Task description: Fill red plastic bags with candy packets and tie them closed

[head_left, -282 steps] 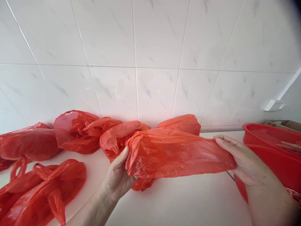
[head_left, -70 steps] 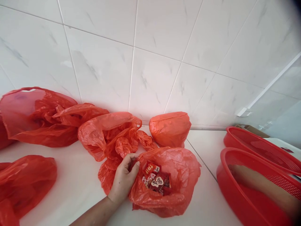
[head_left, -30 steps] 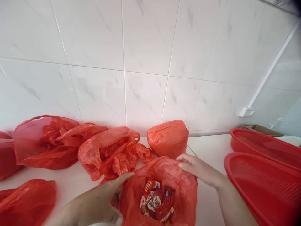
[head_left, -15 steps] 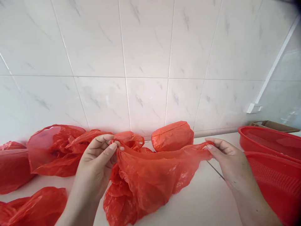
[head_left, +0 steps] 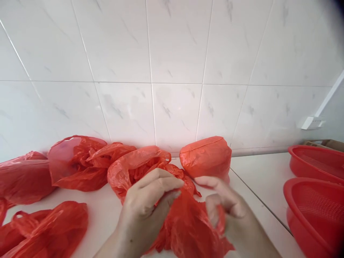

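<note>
A crumpled red plastic bag (head_left: 188,222) hangs in front of me, lower and bunched together. My left hand (head_left: 150,211) is closed at its upper left side, fingers bent over the thumb; the hand itself hides most of the grip. On the other side my right hand (head_left: 231,211), smeared by motion, has its lower fingers curled around a strip of the bag, while its index finger points left. Behind the hands, a plump filled red bag (head_left: 205,156) rests against the wall. Loose red bags (head_left: 123,172) lie just left of it.
More red bags (head_left: 77,165) line the wall at the left, and another bag (head_left: 53,229) lies at the front left. Two red plastic baskets (head_left: 303,211) stand on the right of the white table (head_left: 258,179). A cardboard box (head_left: 333,144) sits behind them.
The bag's stretched top edge has been gathered. Both hands have moved closer together and lower. My view has shifted a little to the left.
</note>
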A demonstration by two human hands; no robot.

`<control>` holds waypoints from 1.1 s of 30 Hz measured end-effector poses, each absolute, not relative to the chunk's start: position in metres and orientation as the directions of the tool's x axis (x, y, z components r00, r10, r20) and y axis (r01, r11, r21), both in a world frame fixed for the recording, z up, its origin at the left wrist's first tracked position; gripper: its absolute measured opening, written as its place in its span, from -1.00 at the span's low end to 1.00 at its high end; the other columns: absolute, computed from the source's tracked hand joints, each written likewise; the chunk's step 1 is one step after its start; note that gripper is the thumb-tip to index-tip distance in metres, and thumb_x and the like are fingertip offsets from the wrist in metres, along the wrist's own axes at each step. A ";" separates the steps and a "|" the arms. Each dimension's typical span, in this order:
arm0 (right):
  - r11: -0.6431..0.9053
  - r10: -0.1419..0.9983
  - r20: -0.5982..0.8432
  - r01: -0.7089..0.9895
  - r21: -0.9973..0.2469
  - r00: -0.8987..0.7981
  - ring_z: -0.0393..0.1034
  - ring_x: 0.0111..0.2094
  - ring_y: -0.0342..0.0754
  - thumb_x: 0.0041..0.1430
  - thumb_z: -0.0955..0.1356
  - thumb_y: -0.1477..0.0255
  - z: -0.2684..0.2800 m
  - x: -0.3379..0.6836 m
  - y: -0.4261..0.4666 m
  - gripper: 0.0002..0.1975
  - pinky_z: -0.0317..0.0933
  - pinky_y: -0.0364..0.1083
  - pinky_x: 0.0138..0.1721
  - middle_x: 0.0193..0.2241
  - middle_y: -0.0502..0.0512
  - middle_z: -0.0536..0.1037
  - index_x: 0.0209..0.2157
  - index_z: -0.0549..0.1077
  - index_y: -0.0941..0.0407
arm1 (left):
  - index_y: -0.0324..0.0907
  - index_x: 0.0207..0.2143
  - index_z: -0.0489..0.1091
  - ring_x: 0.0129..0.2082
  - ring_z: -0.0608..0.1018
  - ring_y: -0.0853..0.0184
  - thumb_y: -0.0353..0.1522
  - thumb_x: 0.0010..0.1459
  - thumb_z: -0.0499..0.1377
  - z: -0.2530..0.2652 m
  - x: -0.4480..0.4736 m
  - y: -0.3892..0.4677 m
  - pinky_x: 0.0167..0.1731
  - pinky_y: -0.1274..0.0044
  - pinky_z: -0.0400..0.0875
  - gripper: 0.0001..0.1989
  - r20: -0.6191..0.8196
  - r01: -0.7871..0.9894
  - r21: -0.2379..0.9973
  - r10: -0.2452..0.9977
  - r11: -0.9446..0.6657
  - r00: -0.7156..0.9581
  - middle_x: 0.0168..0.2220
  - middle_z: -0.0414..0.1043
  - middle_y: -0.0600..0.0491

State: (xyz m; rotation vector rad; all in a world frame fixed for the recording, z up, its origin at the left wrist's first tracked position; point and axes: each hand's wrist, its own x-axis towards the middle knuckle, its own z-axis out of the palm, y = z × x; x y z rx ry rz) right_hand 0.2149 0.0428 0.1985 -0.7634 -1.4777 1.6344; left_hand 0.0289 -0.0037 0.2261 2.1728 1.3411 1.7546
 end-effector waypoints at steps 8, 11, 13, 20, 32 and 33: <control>0.129 0.860 0.083 0.057 -0.990 -0.504 0.20 -0.50 -0.18 -0.11 0.27 0.58 0.196 0.193 0.036 -0.89 0.13 -0.19 -0.46 -0.56 -0.11 0.30 -0.53 0.27 0.08 | -0.05 -0.17 0.40 -0.31 0.50 0.35 -0.55 -0.01 0.28 0.224 0.048 -0.009 -0.31 0.57 0.46 -0.65 0.680 0.357 0.605 0.695 -0.712 0.233 -0.24 0.39 0.05; 0.039 0.891 -0.009 0.095 -0.995 -0.455 0.06 -0.62 -0.24 0.00 0.26 0.51 0.193 0.199 0.043 -0.94 0.03 -0.23 -0.57 -0.63 -0.17 0.21 -0.46 0.27 0.06 | -0.09 -0.21 0.40 -0.31 0.47 0.35 -0.47 -0.09 0.36 0.218 0.045 -0.004 -0.35 0.60 0.41 -0.64 0.608 0.532 0.505 0.718 -0.680 0.340 -0.26 0.37 0.06; 0.029 0.884 -0.038 0.136 -0.990 -0.465 0.05 -0.63 -0.24 0.07 0.27 0.44 0.193 0.202 0.045 -0.97 0.01 -0.23 -0.59 -0.66 -0.18 0.20 -0.40 0.28 0.06 | -0.12 -0.28 0.40 -0.36 0.45 0.38 -0.49 0.04 0.26 0.212 0.043 0.001 -0.40 0.61 0.36 -0.82 0.560 0.606 0.447 0.734 -0.658 0.384 -0.30 0.38 0.07; 0.106 0.791 0.072 0.019 -0.994 -0.607 0.18 -0.62 -0.19 0.27 0.11 0.20 0.199 0.222 0.052 -0.60 0.14 -0.13 -0.48 -0.58 -0.04 0.40 -0.12 0.41 0.11 | -0.13 -0.45 0.30 -0.37 0.43 0.40 -0.54 0.12 0.10 0.201 0.039 0.017 -0.36 0.58 0.29 -0.84 0.435 0.657 0.615 0.883 -0.436 0.179 -0.33 0.37 0.12; 0.389 0.881 0.205 0.405 -0.828 -0.428 0.38 -0.28 -0.10 0.05 0.24 0.55 0.196 0.219 0.060 -0.65 0.24 -0.12 -0.24 -0.30 -0.06 0.50 -0.13 0.41 -0.03 | -0.11 -0.43 0.27 -0.34 0.43 0.37 -0.46 0.14 0.08 0.199 0.041 0.014 -0.33 0.56 0.27 -0.90 0.293 0.591 0.746 0.948 -0.308 0.125 -0.35 0.42 0.16; 0.395 0.886 0.213 0.428 -0.813 -0.413 0.39 -0.30 -0.11 0.06 0.23 0.55 0.195 0.217 0.061 -0.67 0.25 -0.13 -0.26 -0.31 -0.07 0.51 -0.16 0.43 -0.02 | -0.12 -0.44 0.26 -0.32 0.43 0.36 -0.48 0.12 0.10 0.199 0.041 0.015 -0.32 0.56 0.27 -0.89 0.307 0.618 0.720 0.943 -0.316 0.126 -0.34 0.41 0.16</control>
